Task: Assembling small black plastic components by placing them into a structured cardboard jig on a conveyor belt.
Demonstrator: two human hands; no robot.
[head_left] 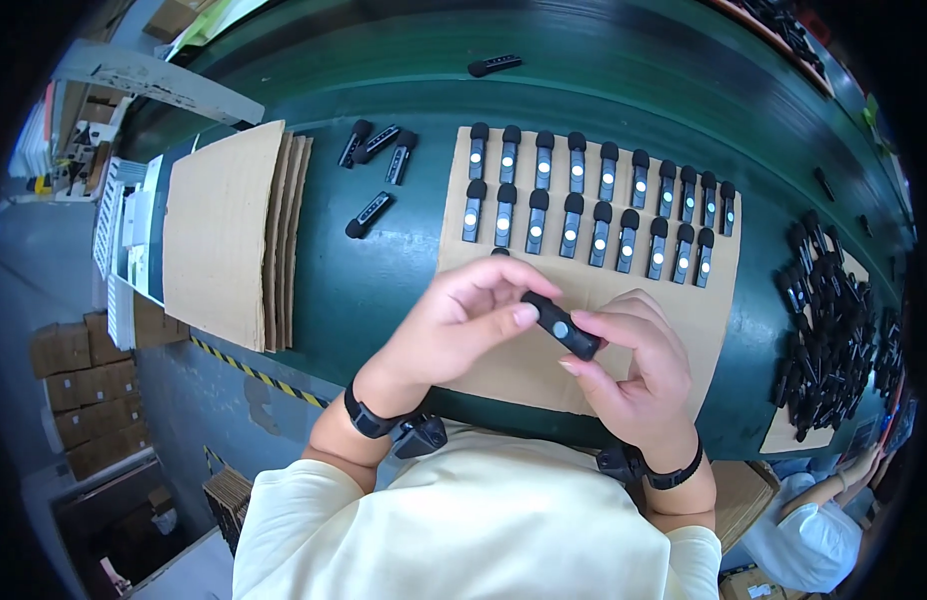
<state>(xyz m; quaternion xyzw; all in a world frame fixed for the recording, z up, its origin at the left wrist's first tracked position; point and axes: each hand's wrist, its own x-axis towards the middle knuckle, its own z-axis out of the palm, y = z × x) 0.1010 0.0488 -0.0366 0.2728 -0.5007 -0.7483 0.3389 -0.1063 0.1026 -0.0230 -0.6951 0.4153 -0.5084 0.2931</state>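
Between my two hands is a small black clip-on microphone (562,328) with a foam cap and a pale round dot, held tilted. My left hand (464,318) pinches its foam-capped end between thumb and fingers. The thumb and fingers of my right hand (639,360) grip the opposite end. Both hands are over a flat cardboard sheet (719,300), on which more such microphones (578,165) lie in two rows, foam caps pointing away from me and dots upward. Just beyond my left hand, another foam cap (500,252) shows, its body hidden by the hand.
Left on the green table are loose microphones (371,213) and a stack of cardboard sheets (224,235). One microphone (496,65) lies at the far side. A large heap of microphones (829,340) is at right. Another person (814,540) is at lower right.
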